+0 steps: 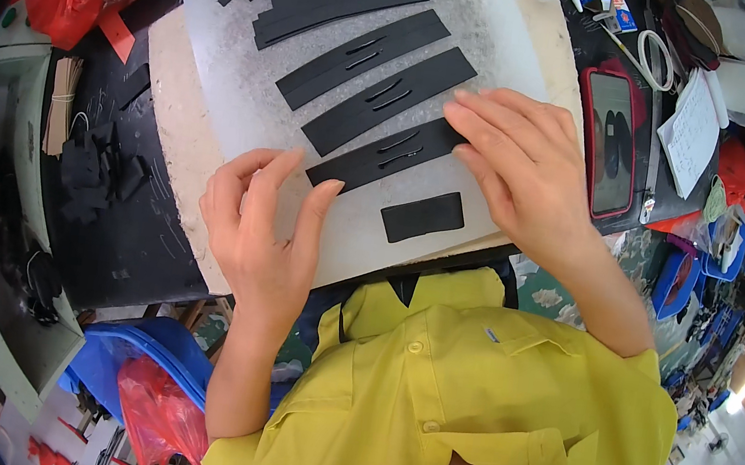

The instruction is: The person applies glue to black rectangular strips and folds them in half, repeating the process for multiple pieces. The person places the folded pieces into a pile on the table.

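A flat black strip (372,162) lies slanted on the white sheet, with two short glossy dark lines near its middle. At its left end, my left hand (262,213) is open, thumb and forefinger apart on either side of the corner. My right hand (523,163) has the strip's right end between thumb and fingers, which hide part of that end. Beyond it lie two similar strips, a middle one (335,124) and a farther one (318,77), each with two such lines. Closer to me is a short black piece (423,218), touched by neither hand.
More black strips (351,6) overlap at the sheet's far side. The white sheet (351,253) rests on a pale board (180,137). Black scraps (99,168) and a tied bundle (62,105) lie left. A red-cased phone (607,183), notepad (687,133) and tubes (602,4) sit right.
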Motion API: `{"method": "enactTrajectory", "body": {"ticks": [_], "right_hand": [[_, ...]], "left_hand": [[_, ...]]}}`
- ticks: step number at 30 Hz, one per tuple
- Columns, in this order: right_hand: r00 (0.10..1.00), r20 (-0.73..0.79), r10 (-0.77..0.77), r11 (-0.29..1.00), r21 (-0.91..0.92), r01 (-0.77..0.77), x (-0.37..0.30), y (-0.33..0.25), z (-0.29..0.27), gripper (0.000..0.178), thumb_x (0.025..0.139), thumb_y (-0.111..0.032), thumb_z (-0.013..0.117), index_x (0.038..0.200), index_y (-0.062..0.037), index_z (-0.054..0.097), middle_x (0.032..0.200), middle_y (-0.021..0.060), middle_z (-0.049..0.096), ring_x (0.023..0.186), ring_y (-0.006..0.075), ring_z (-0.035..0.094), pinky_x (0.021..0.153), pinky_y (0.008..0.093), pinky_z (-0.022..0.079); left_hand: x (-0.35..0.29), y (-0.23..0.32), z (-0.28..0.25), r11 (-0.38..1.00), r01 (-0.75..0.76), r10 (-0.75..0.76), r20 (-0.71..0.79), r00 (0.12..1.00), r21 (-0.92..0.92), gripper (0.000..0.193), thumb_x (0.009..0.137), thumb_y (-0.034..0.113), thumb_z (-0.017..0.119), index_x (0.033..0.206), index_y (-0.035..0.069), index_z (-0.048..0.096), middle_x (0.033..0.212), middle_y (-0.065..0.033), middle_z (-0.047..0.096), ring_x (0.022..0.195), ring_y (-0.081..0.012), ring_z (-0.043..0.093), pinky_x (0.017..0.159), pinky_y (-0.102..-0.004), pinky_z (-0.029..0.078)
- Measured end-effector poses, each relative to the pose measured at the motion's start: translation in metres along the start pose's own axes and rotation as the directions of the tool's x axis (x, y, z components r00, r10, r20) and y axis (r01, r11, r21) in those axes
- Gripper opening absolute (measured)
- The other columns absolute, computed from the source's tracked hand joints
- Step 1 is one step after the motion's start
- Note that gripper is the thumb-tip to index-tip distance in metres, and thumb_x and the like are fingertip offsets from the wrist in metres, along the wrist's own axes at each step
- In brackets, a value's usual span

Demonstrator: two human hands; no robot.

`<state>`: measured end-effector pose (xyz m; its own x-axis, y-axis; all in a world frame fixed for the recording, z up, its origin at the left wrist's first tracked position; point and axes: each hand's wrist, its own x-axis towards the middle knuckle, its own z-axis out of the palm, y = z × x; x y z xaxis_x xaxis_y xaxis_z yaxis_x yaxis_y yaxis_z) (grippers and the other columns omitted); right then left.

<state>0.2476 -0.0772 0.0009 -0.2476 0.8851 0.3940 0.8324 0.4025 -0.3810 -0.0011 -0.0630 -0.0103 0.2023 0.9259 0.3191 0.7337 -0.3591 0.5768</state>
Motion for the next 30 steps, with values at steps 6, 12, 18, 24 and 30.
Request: {"method": "enactTrajectory", "body": {"ticks": [6, 12, 18, 24, 30], "right_hand": [[0.993, 0.015, 0.118, 0.984, 0.136, -0.119, 0.002, 0.000, 0.001, 0.028, 0.078, 0.002, 0.074, 0.103, -0.0083, 0.073, 0.092, 0.0044, 0.063, 0.088, 0.0256, 0.059, 0.080, 0.0398, 0.046], [0.962, 0.196, 0.189, 0.946, 0.225, -0.232, 0.004, -0.010, -0.023, 0.023, 0.082, 0.006, 0.068, 0.103, -0.0028, 0.072, 0.088, 0.0095, 0.063, 0.080, 0.0270, 0.059, 0.067, 0.0357, 0.048], [0.992, 0.056, 0.115, 0.983, 0.139, -0.121, 0.007, -0.026, -0.007, 0.029, 0.078, 0.004, 0.071, 0.106, -0.0032, 0.071, 0.085, 0.0072, 0.060, 0.076, 0.0265, 0.058, 0.066, 0.0361, 0.051], [0.995, 0.092, 0.037, 0.975, 0.216, -0.056, -0.022, -0.012, 0.002, 0.055, 0.068, 0.010, 0.068, 0.121, -0.0037, 0.070, 0.104, 0.0083, 0.061, 0.088, 0.0252, 0.056, 0.070, 0.0319, 0.051], [0.986, 0.168, 0.000, 0.984, 0.178, -0.031, -0.025, -0.013, 0.001, 0.057, 0.070, 0.010, 0.065, 0.125, -0.0048, 0.069, 0.107, 0.0061, 0.060, 0.093, 0.0253, 0.054, 0.073, 0.0324, 0.050]], "left_hand": [[-0.007, 0.005, 0.000, 0.998, -0.068, 0.068, 0.027, 0.997, 0.012, 0.025, 0.076, 0.008, 0.084, 0.097, 0.007, 0.069, 0.097, -0.0037, 0.069, 0.085, -0.0211, 0.057, 0.078, -0.0359, 0.040], [-0.009, 0.025, 0.005, 0.959, 0.073, -0.069, 0.025, 0.997, -0.274, 0.023, 0.076, -0.003, 0.081, 0.089, 0.004, 0.064, 0.085, -0.0082, 0.066, 0.070, -0.0244, 0.057, 0.064, -0.0338, 0.045], [0.007, 0.026, 0.022, 0.960, -0.122, 0.138, 0.042, 0.990, -0.254, 0.026, 0.074, 0.002, 0.085, 0.094, 0.001, 0.069, 0.092, -0.0116, 0.067, 0.077, -0.0261, 0.062, 0.063, -0.0355, 0.049], [0.005, 0.016, 0.017, 0.937, -0.251, 0.283, 0.106, 0.953, -0.242, 0.037, 0.071, -0.003, 0.078, 0.107, 0.002, 0.076, 0.106, -0.0145, 0.068, 0.090, -0.0301, 0.065, 0.075, -0.0376, 0.053], [0.008, 0.015, 0.021, 0.925, -0.289, 0.325, 0.119, 0.938, -0.245, 0.038, 0.067, -0.007, 0.072, 0.104, -0.001, 0.076, 0.107, -0.0129, 0.069, 0.092, -0.0296, 0.065, 0.078, -0.0375, 0.055]]}}
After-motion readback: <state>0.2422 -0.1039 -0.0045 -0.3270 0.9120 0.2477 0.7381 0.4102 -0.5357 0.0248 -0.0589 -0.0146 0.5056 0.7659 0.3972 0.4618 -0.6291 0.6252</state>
